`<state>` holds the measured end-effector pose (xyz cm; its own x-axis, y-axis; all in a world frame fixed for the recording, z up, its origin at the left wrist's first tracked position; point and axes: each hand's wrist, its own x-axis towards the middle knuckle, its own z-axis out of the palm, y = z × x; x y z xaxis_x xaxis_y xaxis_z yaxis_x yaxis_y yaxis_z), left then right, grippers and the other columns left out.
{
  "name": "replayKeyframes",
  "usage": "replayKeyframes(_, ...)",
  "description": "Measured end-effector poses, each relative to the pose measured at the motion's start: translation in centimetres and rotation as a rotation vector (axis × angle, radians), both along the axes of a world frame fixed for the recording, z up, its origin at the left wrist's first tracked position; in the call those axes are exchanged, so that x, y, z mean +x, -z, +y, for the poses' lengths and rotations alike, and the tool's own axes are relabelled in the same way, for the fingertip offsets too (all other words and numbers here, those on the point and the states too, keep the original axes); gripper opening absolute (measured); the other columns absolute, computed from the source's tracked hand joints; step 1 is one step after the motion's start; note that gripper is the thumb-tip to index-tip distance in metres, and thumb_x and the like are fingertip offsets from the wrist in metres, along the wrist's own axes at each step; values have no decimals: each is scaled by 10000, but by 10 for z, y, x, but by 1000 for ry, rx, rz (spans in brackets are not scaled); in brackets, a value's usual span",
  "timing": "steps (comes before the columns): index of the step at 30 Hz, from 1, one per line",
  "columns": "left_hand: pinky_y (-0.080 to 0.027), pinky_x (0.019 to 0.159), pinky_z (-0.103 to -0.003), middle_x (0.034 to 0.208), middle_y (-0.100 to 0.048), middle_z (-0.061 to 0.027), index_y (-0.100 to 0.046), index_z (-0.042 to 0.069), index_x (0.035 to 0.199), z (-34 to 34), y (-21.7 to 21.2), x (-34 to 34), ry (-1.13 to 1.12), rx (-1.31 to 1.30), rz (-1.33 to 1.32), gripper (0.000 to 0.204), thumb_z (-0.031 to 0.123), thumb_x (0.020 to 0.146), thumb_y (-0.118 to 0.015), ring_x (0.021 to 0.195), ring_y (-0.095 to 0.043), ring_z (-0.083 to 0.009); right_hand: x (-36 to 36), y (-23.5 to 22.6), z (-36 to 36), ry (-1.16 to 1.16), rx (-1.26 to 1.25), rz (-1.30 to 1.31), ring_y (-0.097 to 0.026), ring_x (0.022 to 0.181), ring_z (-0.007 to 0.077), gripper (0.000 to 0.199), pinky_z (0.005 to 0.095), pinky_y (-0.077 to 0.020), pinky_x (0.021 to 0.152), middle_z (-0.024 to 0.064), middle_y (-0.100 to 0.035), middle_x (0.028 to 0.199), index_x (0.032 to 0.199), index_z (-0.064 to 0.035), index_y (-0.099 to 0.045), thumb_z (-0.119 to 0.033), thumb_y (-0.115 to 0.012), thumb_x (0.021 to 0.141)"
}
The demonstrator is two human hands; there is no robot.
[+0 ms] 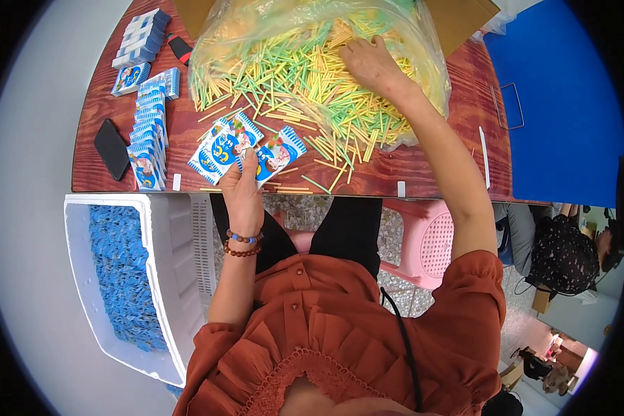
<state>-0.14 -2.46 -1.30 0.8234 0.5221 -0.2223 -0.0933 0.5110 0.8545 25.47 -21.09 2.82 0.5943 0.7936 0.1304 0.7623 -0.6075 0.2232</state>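
Observation:
My left hand is closed, its thumb pressing on a fan of several small blue-and-white printed packets above the table's near edge. Beyond it, a big heap of thin yellow, green and orange sticks lies in a clear plastic bag. My right hand reaches into the heap at its far right side, fingers bent down among the sticks. Its fingertips are partly hidden, so how many sticks they grip cannot be seen. A few loose sticks lie on the table beside the packets.
Left on the red wooden table are a row of packets, stacked packets, a black phone and a red-black tool. A white foam box of blue packets stands below left. A pink stool is below right.

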Motion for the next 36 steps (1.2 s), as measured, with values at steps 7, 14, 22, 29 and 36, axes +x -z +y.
replayKeyframes(7, -433, 646, -203, 838, -633, 34, -662, 42, 887, -1, -1, 2, 19, -19, -14, 195, 195, 974, -578, 718, -521, -10, 9, 14, -11, 7, 145, 57, -526, 1106, 297, 184, 477, -346, 950, 162, -593, 1075, 1039, -13, -538, -61, -487, 869)
replayKeyframes(14, -459, 686, -211, 890, -646, 31, -662, 46, 943, 1, 0, 0, 26, -43, -3, 162, 174, 977, -569, 760, -552, -14, 14, 3, -27, 138, 664, 577, -565, 961, 250, 243, 357, -401, 922, 149, -639, 996, 1115, 1, -557, -185, -520, 963)
replayKeyframes(22, -463, 686, -217, 873, -637, 34, -657, 44, 935, -2, -1, 0, 33, -38, -12, 171, 181, 980, -565, 758, -552, -19, 15, 1, -32, 55, 955, 795, -570, 983, 182, 262, 311, -410, 932, 83, -665, 1051, 1066, -24, -653, -231, -518, 977)
replayKeyframes(29, -461, 671, -217, 854, -626, 37, -650, 45, 905, -3, -6, -2, 29, -63, 12, 178, 183, 979, -566, 730, -534, -15, 8, -18, -31, 102, 1236, 829, -553, 1078, 141, 269, 309, -377, 1005, 31, -666, 1085, 1043, -32, -669, -235, -499, 993)
replayKeyframes(36, -498, 709, -220, 892, -646, 20, -650, 42, 961, 0, -4, -3, 26, -81, 11, 161, 177, 978, -564, 766, -585, -32, -28, -11, -18, 40, 1551, 1097, -606, 1025, 152, 207, 297, -437, 947, 51, -657, 999, 1114, -43, -589, -187, -560, 968)
